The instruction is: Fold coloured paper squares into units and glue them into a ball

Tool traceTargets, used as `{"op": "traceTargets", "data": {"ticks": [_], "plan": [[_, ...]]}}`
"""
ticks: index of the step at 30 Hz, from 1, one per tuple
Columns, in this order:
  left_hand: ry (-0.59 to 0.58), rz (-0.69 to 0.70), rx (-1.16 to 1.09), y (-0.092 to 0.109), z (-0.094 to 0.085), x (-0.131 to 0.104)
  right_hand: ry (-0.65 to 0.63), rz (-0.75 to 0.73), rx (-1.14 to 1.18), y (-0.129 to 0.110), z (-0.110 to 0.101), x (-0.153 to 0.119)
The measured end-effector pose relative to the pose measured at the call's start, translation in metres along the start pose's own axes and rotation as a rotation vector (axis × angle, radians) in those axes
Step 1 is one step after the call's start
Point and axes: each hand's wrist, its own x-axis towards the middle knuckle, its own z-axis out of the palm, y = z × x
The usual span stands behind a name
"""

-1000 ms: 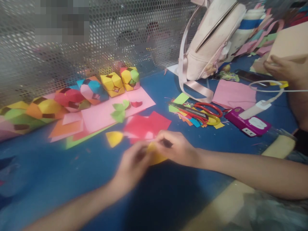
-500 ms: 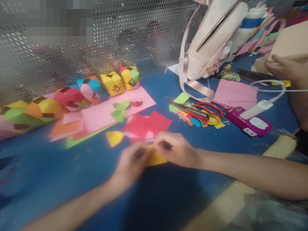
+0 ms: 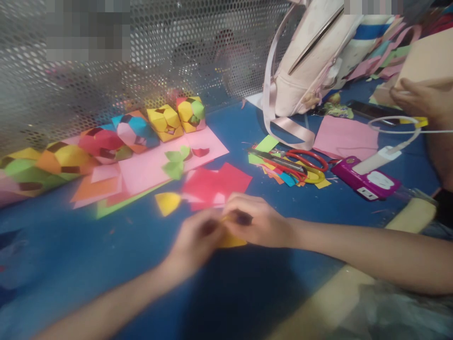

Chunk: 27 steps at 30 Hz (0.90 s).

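Tightly, L hand (image 3: 198,238) and R hand (image 3: 260,219) pinch yellow paper (image 3: 231,241) btwn nearly closed fingers over blue table (image 3: 141,255), its visible part stretching roughly L-R on the wearer's side, neither hand nearer, w/ red sheets (image 3: 219,184) just beyond.
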Motion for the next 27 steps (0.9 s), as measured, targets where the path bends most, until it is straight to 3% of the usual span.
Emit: {"op": "traceTargets", "data": {"ticks": [8, 14, 19, 27], "plan": [[0.020, 0.066, 0.095, 0.002, 0.001, 0.000, -0.034, 0.002, 0.010, -0.003, -0.003, 0.001], [0.145, 0.034, 0.070, 0.001, 0.001, 0.002, -0.025, 0.085, 0.060, 0.000, -0.003, 0.001], [0.117, -0.034, 0.015, 0.009, 0.000, 0.001, 0.007, 0.135, 0.028, 0.001, -0.003, 0.001], [0.198, 0.035, 0.218, 0.011, -0.001, 0.002, 0.055, 0.080, -0.008, 0.003, -0.001, 0.001]]}}
